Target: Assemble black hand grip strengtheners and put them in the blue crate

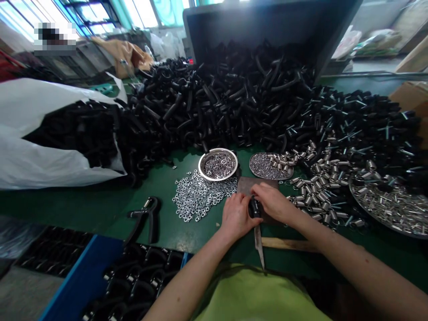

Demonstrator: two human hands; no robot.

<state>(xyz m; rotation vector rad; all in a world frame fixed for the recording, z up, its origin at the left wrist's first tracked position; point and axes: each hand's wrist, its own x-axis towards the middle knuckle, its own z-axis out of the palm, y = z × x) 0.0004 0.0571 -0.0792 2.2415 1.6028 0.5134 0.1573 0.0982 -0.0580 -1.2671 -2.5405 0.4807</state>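
Observation:
Between my hands, over a flat metal block (245, 185), is a short black plastic piece (255, 208). My left hand (236, 215) wraps its near left side, with the thumb across it. My right hand (270, 201) pinches at its far end; the fingertips partly hide what they touch. Just below lies a pointed metal blade (259, 245), its upper end hidden by my left thumb. A wooden stick (289, 244) runs beneath my right forearm. Loose metal nuts (197, 196) spread left of my hands. A round steel bowl (218, 165) of small metal parts stands beyond them.
Black curved handles (214, 98) pile up across the back, spilling from a grey bin (247, 26). Springs (316, 191), a tray of pins (391, 205) and a small dish (270, 166) lie right. A hand gripper (147, 218), white sack (50, 151) and blue-edged crate (80, 276) are left.

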